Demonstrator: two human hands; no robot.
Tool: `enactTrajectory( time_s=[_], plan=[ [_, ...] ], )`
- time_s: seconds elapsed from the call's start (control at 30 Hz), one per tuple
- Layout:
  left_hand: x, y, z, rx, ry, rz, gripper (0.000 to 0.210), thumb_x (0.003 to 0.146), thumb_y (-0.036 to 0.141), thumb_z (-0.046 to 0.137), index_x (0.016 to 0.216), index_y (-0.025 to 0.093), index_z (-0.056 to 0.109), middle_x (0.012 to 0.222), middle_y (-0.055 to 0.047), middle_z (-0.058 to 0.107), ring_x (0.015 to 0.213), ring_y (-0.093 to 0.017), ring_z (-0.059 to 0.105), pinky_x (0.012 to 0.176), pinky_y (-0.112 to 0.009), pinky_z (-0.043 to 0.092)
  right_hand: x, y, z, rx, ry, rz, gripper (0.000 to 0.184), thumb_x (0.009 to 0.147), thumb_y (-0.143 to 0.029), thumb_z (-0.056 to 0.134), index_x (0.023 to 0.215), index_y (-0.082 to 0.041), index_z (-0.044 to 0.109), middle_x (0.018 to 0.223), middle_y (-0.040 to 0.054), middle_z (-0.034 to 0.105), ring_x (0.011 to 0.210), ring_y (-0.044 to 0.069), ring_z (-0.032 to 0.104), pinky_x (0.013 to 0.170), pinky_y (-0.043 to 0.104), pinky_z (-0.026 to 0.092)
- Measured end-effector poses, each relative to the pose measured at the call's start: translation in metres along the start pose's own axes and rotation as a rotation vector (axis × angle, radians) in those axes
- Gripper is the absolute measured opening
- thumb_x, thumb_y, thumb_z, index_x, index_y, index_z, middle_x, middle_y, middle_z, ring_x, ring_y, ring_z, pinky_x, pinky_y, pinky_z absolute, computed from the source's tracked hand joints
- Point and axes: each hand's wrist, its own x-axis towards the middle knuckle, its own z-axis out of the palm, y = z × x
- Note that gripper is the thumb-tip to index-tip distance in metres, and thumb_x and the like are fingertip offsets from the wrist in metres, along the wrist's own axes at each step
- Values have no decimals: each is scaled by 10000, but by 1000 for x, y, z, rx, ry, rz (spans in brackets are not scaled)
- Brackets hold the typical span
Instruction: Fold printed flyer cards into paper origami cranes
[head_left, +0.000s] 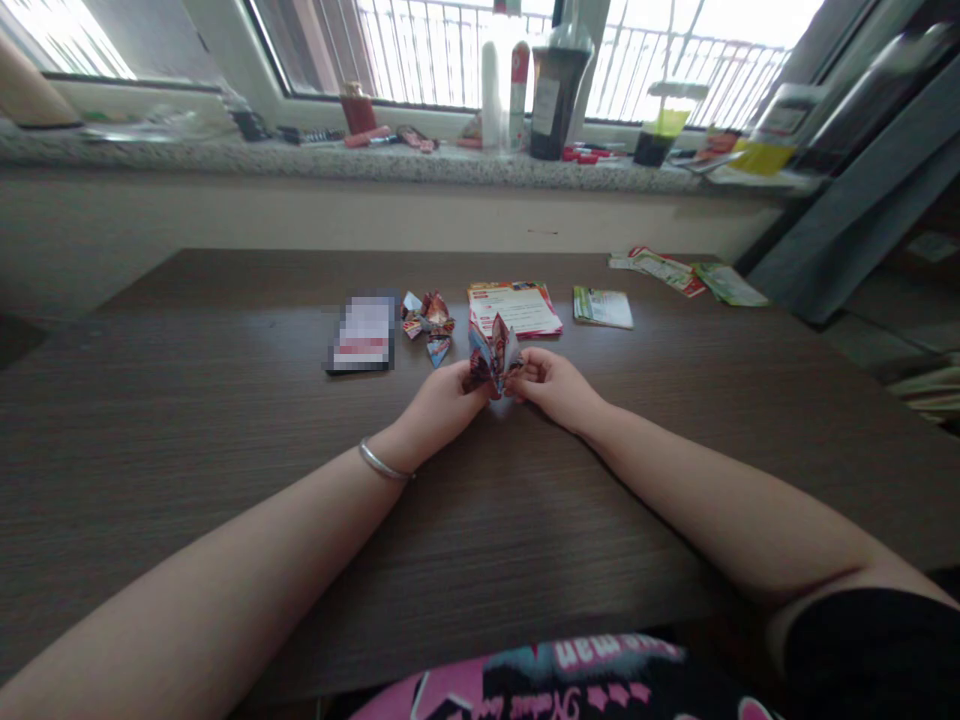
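Between my two hands is a folded paper flower (495, 350) with pointed, printed petals, held just above the dark wooden table (480, 560). My left hand (452, 398) pinches its left side, and a silver bangle sits on that wrist. On the other side, the fingers of my right hand (553, 385) are closed on its lower right edge. A second folded paper flower (429, 322) lies on the table just beyond my left hand. Behind the held flower is a stack of printed paper sheets (517, 305). My fingertips are partly hidden by the paper.
A blurred-out rectangular item (364, 335) lies left of the second flower. To the right are a small stack of cards (602, 307) and some loose printed papers (667, 270). Bottles, including a dark one (556, 100), and small items line the stone windowsill (420, 170).
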Motion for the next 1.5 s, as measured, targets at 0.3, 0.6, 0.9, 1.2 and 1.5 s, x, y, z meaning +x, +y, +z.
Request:
enactTrajectory(
  time_s=[0.3, 0.6, 0.9, 1.2, 1.5],
  plan=[
    [1, -8, 0, -9, -82, 96, 150, 784, 254, 574, 871, 157, 647, 823, -51, 693, 748, -179, 629, 673, -279, 514, -5, -2, -3, -119, -75, -79, 196, 730, -258, 689, 824, -209, 524, 746, -30, 634, 582, 100, 598, 569, 255, 493],
    [-4, 5, 0, 44, -31, 104, 201, 888, 327, 494, 863, 159, 601, 750, -21, 605, 672, -140, 543, 607, -247, 446, -2, -3, -5, -73, -17, -151, 204, 756, -341, 691, 793, -217, 534, 700, -33, 616, 643, 119, 586, 667, 284, 492],
    [-4, 8, 1, -207, 161, 138, 110, 811, 247, 604, 859, 187, 526, 713, 23, 578, 630, -109, 559, 588, -220, 462, -5, 5, -2, -215, -39, -202, 163, 772, -303, 686, 876, -199, 615, 866, 14, 696, 794, 155, 670, 780, 330, 529],
    [-3, 6, 5, -336, 104, 181, 110, 804, 220, 621, 828, 188, 519, 704, 36, 588, 627, -95, 590, 595, -211, 511, -8, -1, 5, 28, 82, -227, 304, 727, -451, 751, 815, -210, 587, 735, -24, 686, 637, 126, 675, 663, 298, 576],
    [-3, 6, 4, -392, 147, 143, 177, 776, 288, 702, 828, 176, 576, 734, 9, 670, 678, -125, 661, 657, -249, 553, -8, 1, 4, 4, 112, -240, 273, 718, -412, 767, 802, -209, 605, 755, -20, 683, 674, 137, 682, 672, 306, 576]
  ],
)
